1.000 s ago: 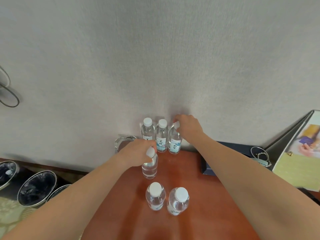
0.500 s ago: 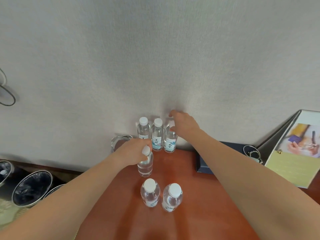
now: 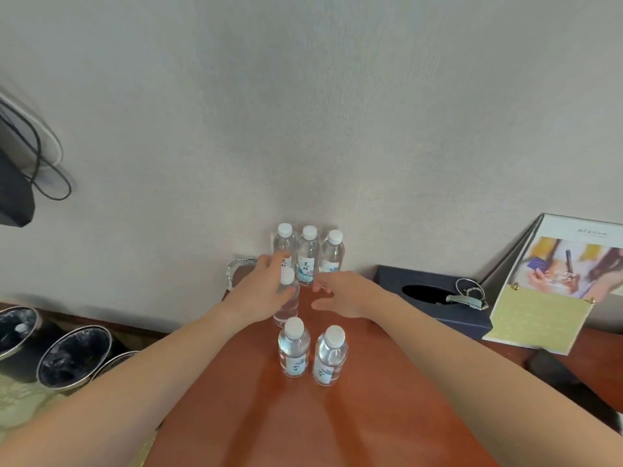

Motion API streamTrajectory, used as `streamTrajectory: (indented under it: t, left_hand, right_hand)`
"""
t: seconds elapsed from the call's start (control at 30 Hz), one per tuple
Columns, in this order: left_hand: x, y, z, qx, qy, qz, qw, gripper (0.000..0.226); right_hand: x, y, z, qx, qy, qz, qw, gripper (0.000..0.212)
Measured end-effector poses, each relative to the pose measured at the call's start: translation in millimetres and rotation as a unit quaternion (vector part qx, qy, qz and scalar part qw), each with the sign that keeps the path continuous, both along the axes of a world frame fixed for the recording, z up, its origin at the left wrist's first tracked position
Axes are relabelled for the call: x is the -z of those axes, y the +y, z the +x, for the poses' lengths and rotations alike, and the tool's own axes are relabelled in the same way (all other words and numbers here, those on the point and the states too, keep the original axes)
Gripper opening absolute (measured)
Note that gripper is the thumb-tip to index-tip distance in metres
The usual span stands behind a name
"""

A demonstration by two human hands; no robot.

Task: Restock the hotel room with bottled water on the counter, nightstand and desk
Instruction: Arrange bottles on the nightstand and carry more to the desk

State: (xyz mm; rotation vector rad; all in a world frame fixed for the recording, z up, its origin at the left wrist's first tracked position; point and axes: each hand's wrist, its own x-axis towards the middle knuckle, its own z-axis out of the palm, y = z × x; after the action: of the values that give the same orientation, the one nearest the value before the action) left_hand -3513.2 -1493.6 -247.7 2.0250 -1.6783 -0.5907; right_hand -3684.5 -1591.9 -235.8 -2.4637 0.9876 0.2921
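Three water bottles stand in a row against the wall: one on the left [image 3: 285, 240], one in the middle [image 3: 308, 257] and one on the right [image 3: 334, 251]. A fourth bottle [image 3: 287, 299] stands alone in front of them on the red-brown desk [image 3: 337, 419]. My left hand [image 3: 261, 293] lies against its left side, fingers stretched out and thumb across its body, the cap uncovered. My right hand [image 3: 338, 294] hovers just right of it, fingers relaxed, holding nothing. Two more bottles, a left one [image 3: 293, 348] and a right one [image 3: 330, 357], stand side by side nearer to me.
A dark blue tissue box [image 3: 404, 281] with bracelets on it sits to the right, next to a standing flip brochure [image 3: 546, 318]. A glass ashtray [image 3: 236, 269] is behind my left hand. Lined bins [image 3: 72, 355] stand on the floor left of the desk.
My right hand let go of the right back bottle and drew back toward me. My left hand slid down off the lone bottle's cap and its fingers straightened.
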Motion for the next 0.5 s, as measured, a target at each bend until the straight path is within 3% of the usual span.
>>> streamTrajectory:
  t: [0.07, 0.2, 0.5]
  left_hand:
    - [-2, 13, -7, 0.024, -0.001, 0.005, 1.0, 0.048]
    - [-3, 34, -16, 0.131, -0.047, 0.113, 0.984, 0.037]
    - [12, 49, -39, 0.079, -0.074, 0.12, 0.987, 0.039]
  right_hand:
    - [2, 12, -7, -0.008, 0.016, 0.017, 1.0, 0.04]
    - [-3, 27, -21, -0.02, 0.042, 0.024, 0.999, 0.041]
    - [9, 57, -40, -0.03, 0.096, -0.11, 0.989, 0.035]
